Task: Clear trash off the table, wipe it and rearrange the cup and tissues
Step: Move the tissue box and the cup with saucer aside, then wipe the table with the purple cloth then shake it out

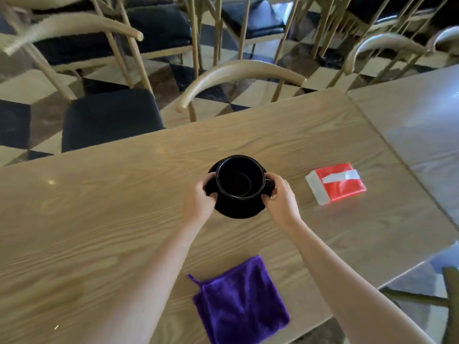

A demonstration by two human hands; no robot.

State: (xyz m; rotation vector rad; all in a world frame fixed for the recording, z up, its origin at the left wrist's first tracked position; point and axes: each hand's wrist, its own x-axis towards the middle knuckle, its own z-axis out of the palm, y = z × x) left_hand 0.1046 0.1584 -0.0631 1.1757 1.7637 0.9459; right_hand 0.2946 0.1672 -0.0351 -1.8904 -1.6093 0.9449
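Left hand (198,198) is curled over the left rim of a black saucer (236,211), which is pinched between fingers and thumb. A black cup (239,178) is carried on the saucer, upright and apparently empty, near the middle of the wooden counter (99,219). The saucer is gripped, and not the cup, probably so that both pieces can be shifted as one without the cup being tipped or slid. Whether the saucer is resting on the counter or raised just above it cannot be told.

Right hand (280,198) is curled over the opposite rim in the same way, just beside the cup's handle, which is turned to the right. With a grip on each side the load is kept level and its final spot can be set finely.

A purple cloth (241,301) is laid flat near the front edge, between the two forearms and touched by neither. It is judged to have been put aside there so that both hands are free for the cup.

A red pack of tissues (335,183) is lying flat further right, well apart from the saucer, slightly askew to the counter's edge. It is held by nothing and is judged to be waiting its turn in the rearranging. Chairs (111,117) are pushed in along the far side.
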